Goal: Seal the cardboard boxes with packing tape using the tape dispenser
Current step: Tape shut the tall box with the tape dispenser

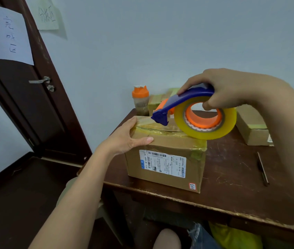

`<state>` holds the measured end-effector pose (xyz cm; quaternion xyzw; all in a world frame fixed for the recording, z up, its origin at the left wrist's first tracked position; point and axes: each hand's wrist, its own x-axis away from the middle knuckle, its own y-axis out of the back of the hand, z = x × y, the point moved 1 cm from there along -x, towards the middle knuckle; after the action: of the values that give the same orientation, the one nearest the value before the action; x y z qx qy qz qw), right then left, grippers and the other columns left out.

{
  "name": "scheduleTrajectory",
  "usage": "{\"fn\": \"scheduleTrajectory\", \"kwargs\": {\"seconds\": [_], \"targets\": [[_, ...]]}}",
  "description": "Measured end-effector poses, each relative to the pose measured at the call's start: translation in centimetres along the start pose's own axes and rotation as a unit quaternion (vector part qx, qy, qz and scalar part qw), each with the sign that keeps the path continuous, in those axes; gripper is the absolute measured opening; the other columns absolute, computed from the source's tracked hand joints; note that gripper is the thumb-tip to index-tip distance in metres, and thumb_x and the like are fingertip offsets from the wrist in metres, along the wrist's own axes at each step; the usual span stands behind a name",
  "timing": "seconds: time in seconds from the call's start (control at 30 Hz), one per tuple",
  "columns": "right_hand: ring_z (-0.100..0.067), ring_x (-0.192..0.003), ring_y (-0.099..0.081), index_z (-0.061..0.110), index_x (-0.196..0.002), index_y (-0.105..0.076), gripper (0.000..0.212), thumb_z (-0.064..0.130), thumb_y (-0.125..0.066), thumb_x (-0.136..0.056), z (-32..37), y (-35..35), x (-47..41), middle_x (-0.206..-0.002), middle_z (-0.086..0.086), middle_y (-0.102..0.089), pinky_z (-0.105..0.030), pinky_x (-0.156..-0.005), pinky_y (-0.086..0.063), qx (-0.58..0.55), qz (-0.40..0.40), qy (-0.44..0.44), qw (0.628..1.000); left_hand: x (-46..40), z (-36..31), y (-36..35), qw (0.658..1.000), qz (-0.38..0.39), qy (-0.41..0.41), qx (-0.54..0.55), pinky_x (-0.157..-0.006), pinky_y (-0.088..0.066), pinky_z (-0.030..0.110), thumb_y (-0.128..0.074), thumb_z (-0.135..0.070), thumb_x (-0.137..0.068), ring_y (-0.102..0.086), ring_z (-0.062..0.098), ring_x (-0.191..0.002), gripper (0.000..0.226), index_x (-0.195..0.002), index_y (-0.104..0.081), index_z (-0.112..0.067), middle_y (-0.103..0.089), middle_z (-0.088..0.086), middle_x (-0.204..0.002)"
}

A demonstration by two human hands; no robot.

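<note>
A cardboard box (162, 175) with a white shipping label stands near the front left of a dark wooden table (236, 186). Yellowish tape covers its top seam. My left hand (128, 137) holds the box's top left edge, thumb on the front face and fingers over the top. My right hand (232, 88) grips a blue and orange tape dispenser (184, 99) from above, thumb through the roll's core. The roll of clear yellowish tape (205, 121) rests on the box's top right. The dispenser's blue cutter end points left, just above the taped seam.
Another taped cardboard box (252, 128) lies at the right. Smaller taped boxes (158, 100) and a bottle with an orange lid (140, 99) stand at the back by the wall. A pen (263, 168) lies on the table's right. A dark door (26, 90) is at left.
</note>
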<state>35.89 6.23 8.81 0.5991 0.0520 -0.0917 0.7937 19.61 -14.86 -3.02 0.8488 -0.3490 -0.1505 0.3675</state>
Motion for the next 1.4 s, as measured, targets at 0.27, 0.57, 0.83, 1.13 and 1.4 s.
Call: {"fn": "scheduleTrajectory", "kwargs": {"seconds": [0.27, 0.57, 0.83, 1.13, 1.4], "targets": [[-0.010, -0.087, -0.058, 0.045, -0.111, -0.063, 0.060, -0.004, -0.067, -0.076, -3.4, 1.0, 5.2, -0.098, 0.019, -0.059, -0.029, -0.076, -0.048, -0.063, -0.060, -0.025, 0.996, -0.8, -0.1, 0.4, 0.999, 0.010, 0.030, -0.030, -0.104, -0.022, 0.019, -0.074, -0.046, -0.079, -0.028, 0.010, -0.140, 0.096, -0.155, -0.021, -0.024, -0.024, -0.010, -0.159], [-0.011, -0.087, -0.054, 0.040, -0.117, -0.065, 0.056, 0.003, -0.067, -0.075, -3.3, -3.3, 3.7, -0.094, 0.011, -0.052, -0.012, -0.073, -0.039, -0.111, -0.110, -0.022, 0.987, -2.3, 0.5, 3.8, 0.991, 0.047, 0.070, -0.107, -0.122, -0.012, 0.040, -0.068, -0.069, -0.061, -0.011, 0.016, -0.150, 0.112, -0.155, -0.020, -0.030, -0.014, -0.010, -0.163], [-0.008, -0.082, -0.053, 0.047, -0.114, -0.063, 0.061, 0.000, -0.066, -0.075, -3.2, -3.5, 3.5, -0.091, 0.009, -0.048, -0.013, -0.067, -0.036, -0.106, -0.112, -0.033, 0.988, -2.1, 1.6, 1.4, 0.982, 0.021, 0.000, -0.188, -0.120, 0.012, 0.039, -0.038, -0.037, -0.104, -0.002, 0.007, -0.150, 0.054, -0.155, -0.020, -0.029, -0.009, -0.010, -0.163], [-0.010, -0.078, -0.051, 0.056, -0.109, -0.059, 0.061, 0.006, -0.068, -0.075, -3.0, -3.7, 3.6, -0.093, 0.005, -0.047, -0.024, -0.067, -0.037, -0.085, -0.115, -0.042, 0.989, -2.1, 0.4, -0.7, 0.966, -0.057, -0.044, -0.248, -0.122, -0.001, 0.034, -0.034, -0.018, -0.098, -0.016, 0.014, -0.149, 0.055, -0.153, -0.028, -0.017, -0.018, -0.002, -0.162], [-0.010, -0.079, -0.051, 0.055, -0.110, -0.061, 0.061, 0.006, -0.067, -0.075, -2.7, -3.7, 3.4, -0.092, 0.007, -0.047, -0.030, -0.073, -0.040, -0.078, -0.114, -0.053, 0.989, -1.8, -0.3, -1.6, 0.979, -0.029, -0.049, -0.194, -0.122, -0.005, 0.037, -0.042, -0.051, -0.098, -0.011, 0.012, -0.150, 0.060, -0.152, -0.030, -0.029, -0.016, -0.009, -0.162]]}}
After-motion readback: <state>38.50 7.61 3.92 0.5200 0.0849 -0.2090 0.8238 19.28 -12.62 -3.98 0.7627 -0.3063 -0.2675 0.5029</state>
